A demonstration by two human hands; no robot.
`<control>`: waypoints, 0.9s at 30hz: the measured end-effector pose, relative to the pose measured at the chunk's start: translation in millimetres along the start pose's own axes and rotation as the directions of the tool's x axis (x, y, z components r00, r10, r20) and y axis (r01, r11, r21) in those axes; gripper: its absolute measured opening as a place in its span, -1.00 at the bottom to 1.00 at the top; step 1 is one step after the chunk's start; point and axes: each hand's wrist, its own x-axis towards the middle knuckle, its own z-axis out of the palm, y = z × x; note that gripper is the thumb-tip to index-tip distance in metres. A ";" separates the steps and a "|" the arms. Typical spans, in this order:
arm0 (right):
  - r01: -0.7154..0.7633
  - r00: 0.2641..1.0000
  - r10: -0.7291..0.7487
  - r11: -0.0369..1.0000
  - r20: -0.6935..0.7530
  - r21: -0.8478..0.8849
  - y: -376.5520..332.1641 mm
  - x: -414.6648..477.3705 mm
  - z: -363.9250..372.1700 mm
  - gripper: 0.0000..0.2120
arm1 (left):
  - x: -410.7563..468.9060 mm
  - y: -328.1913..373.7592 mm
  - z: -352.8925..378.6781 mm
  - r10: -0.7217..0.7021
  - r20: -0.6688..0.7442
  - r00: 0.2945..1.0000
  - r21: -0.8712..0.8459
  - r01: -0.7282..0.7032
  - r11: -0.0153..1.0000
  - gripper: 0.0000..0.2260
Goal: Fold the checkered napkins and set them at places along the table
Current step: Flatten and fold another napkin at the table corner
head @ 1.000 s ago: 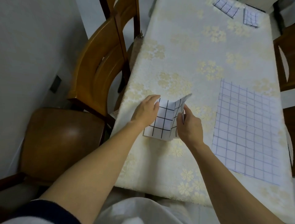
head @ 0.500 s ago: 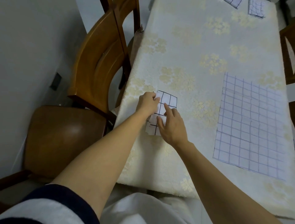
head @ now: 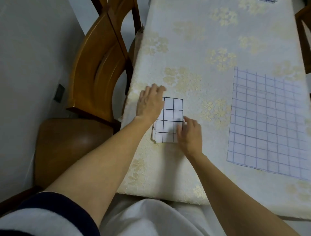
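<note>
A folded white napkin with black grid lines (head: 171,116) lies flat on the table near its left edge. My left hand (head: 150,102) rests palm down over the napkin's upper left side, fingers spread. My right hand (head: 190,133) presses on the napkin's lower right corner with fingers loosely apart. A larger unfolded napkin with blue grid lines (head: 269,121) lies flat to the right, untouched.
The table carries a cream floral tablecloth (head: 202,50). A wooden chair (head: 94,67) stands tucked against the left side, with a brown seat (head: 67,144) nearer me. Another chair's edge (head: 304,33) shows at the far right. A scrap of another napkin (head: 267,1) peeks at the top.
The black-grid napkin's right flap, held up a second ago, has been folded over and now lies flat. Both hands went from pinching it to pressing on it. The view tilted down.
</note>
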 end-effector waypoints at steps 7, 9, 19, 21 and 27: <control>-0.353 0.935 0.344 0.925 0.080 0.144 1.5 20.7 0.3 -0.74 | 46.7 41.1 1.5 0.442 0.552 0.707 0.037 -0.551 0.834 -0.49; -0.360 0.932 0.351 0.924 0.089 0.131 -0.6 26.5 -0.1 -0.79 | 59.5 48.7 0.2 0.433 0.592 0.680 0.043 -0.563 0.826 -0.57; -0.257 0.964 0.229 0.933 0.136 0.252 6.9 29.8 -20.3 -0.89 | 89.1 57.1 -9.5 0.376 0.654 0.657 0.039 -0.526 0.850 -0.84; -0.259 0.962 0.213 0.907 0.169 0.332 11.9 32.4 -29.7 -0.81 | 91.1 51.9 -13.2 0.358 0.659 0.662 -0.070 -0.419 0.905 -0.88; -0.245 0.948 0.145 0.902 0.284 0.357 28.7 40.5 -48.6 -0.81 | 79.8 24.3 -20.3 0.267 0.611 0.745 -0.328 -0.069 0.942 -0.87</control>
